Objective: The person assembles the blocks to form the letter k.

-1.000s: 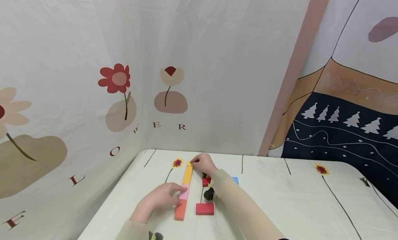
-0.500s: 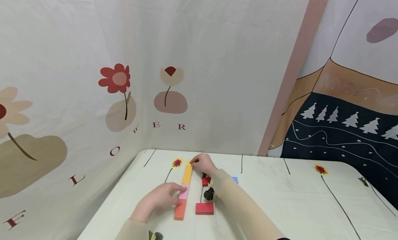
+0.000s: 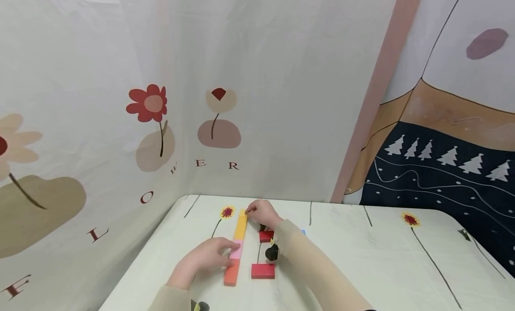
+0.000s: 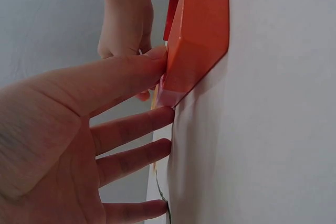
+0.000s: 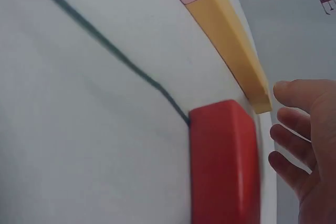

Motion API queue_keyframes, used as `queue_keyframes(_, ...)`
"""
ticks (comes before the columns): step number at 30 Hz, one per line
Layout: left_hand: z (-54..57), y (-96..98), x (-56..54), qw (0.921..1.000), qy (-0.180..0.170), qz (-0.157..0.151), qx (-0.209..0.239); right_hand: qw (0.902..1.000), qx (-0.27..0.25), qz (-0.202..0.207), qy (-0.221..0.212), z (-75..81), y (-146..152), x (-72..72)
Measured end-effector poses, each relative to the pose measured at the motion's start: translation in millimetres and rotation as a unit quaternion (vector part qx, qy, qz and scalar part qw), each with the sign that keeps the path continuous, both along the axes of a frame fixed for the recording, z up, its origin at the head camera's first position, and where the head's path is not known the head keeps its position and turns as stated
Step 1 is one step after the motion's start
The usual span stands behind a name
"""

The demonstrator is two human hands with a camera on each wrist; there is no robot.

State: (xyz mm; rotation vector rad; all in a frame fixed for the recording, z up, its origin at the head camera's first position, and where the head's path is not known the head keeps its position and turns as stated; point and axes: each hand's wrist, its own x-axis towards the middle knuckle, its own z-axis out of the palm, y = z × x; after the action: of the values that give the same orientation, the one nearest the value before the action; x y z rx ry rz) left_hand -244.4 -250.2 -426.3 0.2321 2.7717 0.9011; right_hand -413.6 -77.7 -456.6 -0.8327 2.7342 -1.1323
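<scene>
A straight row of blocks lies on the table, with an orange block nearest, then a pink block and a yellow block whose far end looks lighter. My left hand is along the left side of the row, fingers spread and fairly straight. Its thumb touches the orange block in the left wrist view, and its index fingertip is by the pink one. At the far end of the yellow block, my right hand has its fingertips close against it, fingers loosely bent.
Right of the row lie a near red block and a farther red block. A blue block is mostly hidden behind the right sleeve. The white tablecloth has printed flowers, and a fabric wall stands behind.
The head view has turned slightly to the right. Both hands and the blocks stay essentially where they were.
</scene>
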Motion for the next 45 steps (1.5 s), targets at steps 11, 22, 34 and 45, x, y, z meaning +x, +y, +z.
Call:
queue_keyframes(11,-5.6,-2.4,-3.7,0.9998,-0.003,0.016,-0.006,0.9980,0.038,0.037,0.035,28.2,27,12.6)
queue_keyframes(22,-6.5,-3.8,-3.0,0.9996,-0.008,0.028,-0.005,0.9947,0.038,0.083,0.048,35.0,52,36.4)
queue_keyframes(34,-4.0,0.4,-4.0,0.9996,-0.008,0.026,-0.009,0.9918,-0.012,0.126,0.019,38.5,74,86.7)
queue_keyframes(45,-0.9,0.6,-1.9,0.9997,0.001,0.023,-0.007,0.9893,-0.058,0.101,-0.088,21.4,87,123.8)
